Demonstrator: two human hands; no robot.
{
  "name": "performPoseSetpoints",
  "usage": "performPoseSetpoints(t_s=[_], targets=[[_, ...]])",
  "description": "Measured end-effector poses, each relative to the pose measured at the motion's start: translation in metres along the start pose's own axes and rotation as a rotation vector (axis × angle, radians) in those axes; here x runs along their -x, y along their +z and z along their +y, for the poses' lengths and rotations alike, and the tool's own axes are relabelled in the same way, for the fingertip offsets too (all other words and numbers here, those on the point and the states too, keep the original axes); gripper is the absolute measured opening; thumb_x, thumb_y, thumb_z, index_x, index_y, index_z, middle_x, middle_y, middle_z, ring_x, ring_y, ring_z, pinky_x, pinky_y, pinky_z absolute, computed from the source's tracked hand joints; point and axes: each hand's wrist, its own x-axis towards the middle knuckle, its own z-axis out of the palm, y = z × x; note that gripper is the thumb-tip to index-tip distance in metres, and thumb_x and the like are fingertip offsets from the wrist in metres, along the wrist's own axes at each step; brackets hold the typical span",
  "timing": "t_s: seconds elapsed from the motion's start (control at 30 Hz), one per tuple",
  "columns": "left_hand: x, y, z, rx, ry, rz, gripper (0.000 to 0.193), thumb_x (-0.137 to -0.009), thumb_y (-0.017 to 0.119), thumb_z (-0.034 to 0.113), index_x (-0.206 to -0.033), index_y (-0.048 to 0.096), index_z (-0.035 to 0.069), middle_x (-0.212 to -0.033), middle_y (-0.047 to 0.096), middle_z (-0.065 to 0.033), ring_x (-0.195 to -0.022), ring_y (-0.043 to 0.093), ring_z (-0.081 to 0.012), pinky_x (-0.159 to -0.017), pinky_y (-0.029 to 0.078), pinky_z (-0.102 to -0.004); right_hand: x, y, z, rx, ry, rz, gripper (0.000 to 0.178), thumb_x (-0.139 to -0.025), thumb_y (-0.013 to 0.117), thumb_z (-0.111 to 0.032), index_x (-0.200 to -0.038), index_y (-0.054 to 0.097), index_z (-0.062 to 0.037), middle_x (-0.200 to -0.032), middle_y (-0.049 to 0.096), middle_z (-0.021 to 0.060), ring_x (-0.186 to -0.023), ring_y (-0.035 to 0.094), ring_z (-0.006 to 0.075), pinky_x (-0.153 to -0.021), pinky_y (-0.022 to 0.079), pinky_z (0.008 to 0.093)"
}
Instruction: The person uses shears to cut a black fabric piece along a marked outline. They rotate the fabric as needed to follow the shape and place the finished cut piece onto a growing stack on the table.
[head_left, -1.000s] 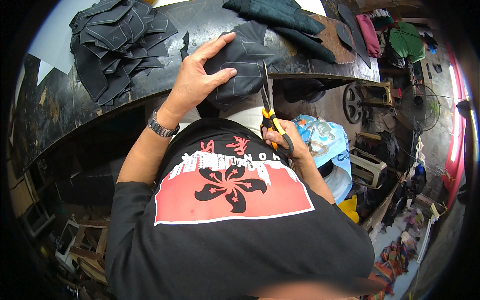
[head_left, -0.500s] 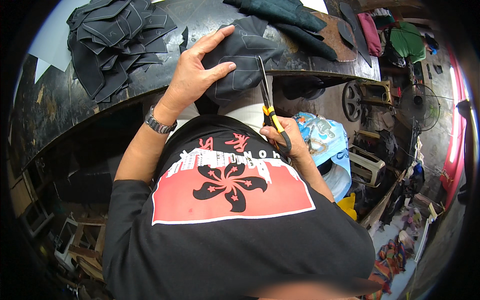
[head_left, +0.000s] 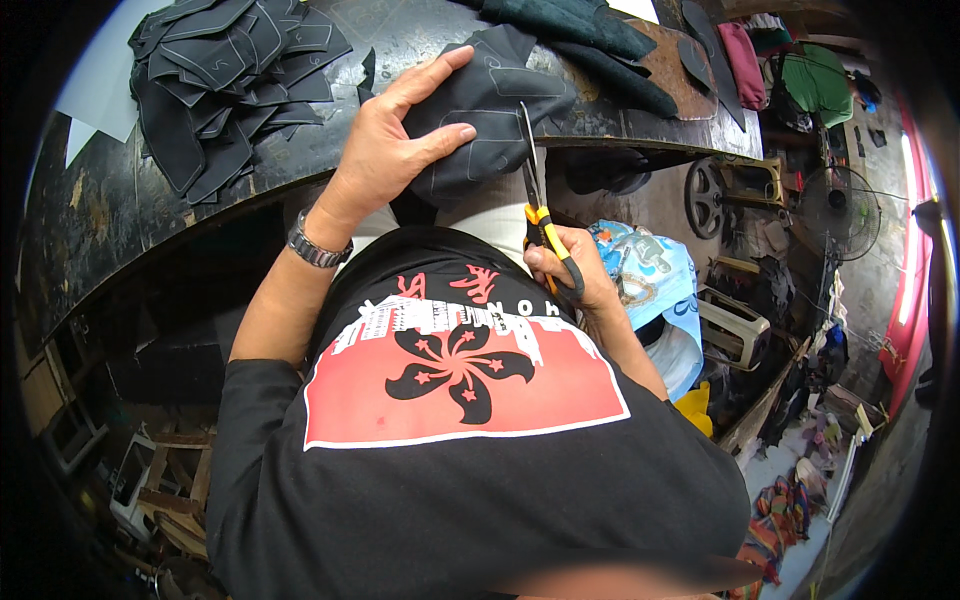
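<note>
A black sheet of soft material (head_left: 490,120) with pale drawn outlines hangs over the table's near edge. My left hand (head_left: 405,130) holds it from its left side, thumb on top and the other fingers along its upper edge, partly out of sight. In my right hand (head_left: 575,265) is a pair of scissors (head_left: 548,243) with yellow and black handles. Their blades point away from me, slightly parted, at the right side of the sheet. Whether they touch the material cannot be made out clearly.
On the dark, worn table (head_left: 310,150) a pile of cut black pieces (head_left: 225,80) lies at the left. Rolled dark material (head_left: 590,45) and a brown board (head_left: 675,75) are at the back right. Blue patterned cloth (head_left: 650,275) hangs beside my right arm; a fan (head_left: 838,210) stands farther right.
The scissors and my right hand have shifted slightly, the blade tip a little farther away. The black sheet's right part has moved slightly to the right. My left hand stays almost in place.
</note>
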Motion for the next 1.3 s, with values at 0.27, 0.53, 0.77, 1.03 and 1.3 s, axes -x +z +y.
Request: performPoseSetpoints(t_s=[0.27,0.53,0.77,1.03,1.3], targets=[[0.002,0.002,-0.003,-0.004,-0.018,0.015,0.062,-0.076,0.076,0.009,-0.134,0.053,0.004,-0.135,0.054,-0.0134,-0.127,0.048,-0.0218,-0.108,0.033,-0.0308,0.001,0.005,-0.002,0.0,0.022,0.05,0.026,-0.077,0.079,-0.024,-0.071,0.062,-0.0047,-0.055,0.051,-0.0035,-0.047,0.044,0.0036,-0.044,0.031,0.0201],[0.002,0.0,-0.004,-0.009,-0.022,0.0,0.062,-0.077,0.076,0.009,-0.134,0.053,0.005,-0.135,0.055,-0.0123,-0.126,0.049,-0.0211,-0.108,0.034,-0.0307,0.003,0.008,-0.002,-0.001,-0.001,0.038,0.027,-0.079,0.079,-0.023,-0.069,0.061,-0.005,-0.055,0.049,-0.0062,-0.047,0.04,0.001,-0.043,0.027,0.0196],[0.002,-0.002,-0.007,-0.005,-0.017,-0.004,0.061,-0.077,0.076,0.009,-0.134,0.053,0.006,-0.135,0.054,-0.0124,-0.127,0.049,-0.0214,-0.108,0.034,-0.0307,0.004,0.013,-0.007,0.002,-0.023,0.037,0.025,-0.082,0.077,-0.021,-0.071,0.062,-0.0045,-0.057,0.048,-0.0086,-0.05,0.039,-0.0006,-0.044,0.025,0.0182],[0.001,-0.001,-0.011,-0.012,-0.006,-0.009,0.061,-0.077,0.076,0.009,-0.134,0.053,0.006,-0.135,0.055,-0.0122,-0.127,0.049,-0.0218,-0.108,0.034,-0.031,0.006,0.018,-0.009,-0.01,0.013,0.065,0.028,-0.081,0.078,-0.022,-0.07,0.061,-0.0039,-0.059,0.05,-0.0065,-0.051,0.043,0.0007,-0.046,0.03,0.0173],[0.002,-0.003,-0.014,-0.007,-0.037,-0.008,0.063,-0.076,0.077,0.011,-0.134,0.054,0.007,-0.136,0.054,-0.0115,-0.127,0.048,-0.0215,-0.109,0.034,-0.0309,-0.002,0.003,0.001,-0.11,0.085,0.006,0.031,-0.078,0.077,-0.029,-0.072,0.061,-0.0035,-0.056,0.053,0.0,-0.043,0.047,0.0053,-0.041,0.034,0.019]])
